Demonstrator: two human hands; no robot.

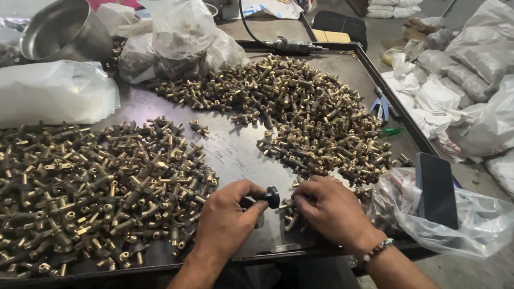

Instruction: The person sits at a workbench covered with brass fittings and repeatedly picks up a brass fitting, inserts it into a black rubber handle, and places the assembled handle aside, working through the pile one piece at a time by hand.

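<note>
My left hand [226, 217] is at the near edge of a dark metal table [242, 155] and pinches a small black knob [272, 196] between thumb and fingers. My right hand [329, 208], a bead bracelet on its wrist, rests just right of the knob with fingers curled over small brass fittings [291, 215]. A big heap of brass fittings [82, 189] lies to the left of my left hand. A second heap [304, 112] spreads across the far right half of the table.
A dark phone [437, 190] lies on a clear plastic bag [473, 223] at the table's right edge. Far left stand a steel bowl [65, 32] and filled plastic bags [181, 37]. A power tool with cable [293, 46] and blue pliers [380, 106] lie farther back. Sacks cover the floor at right.
</note>
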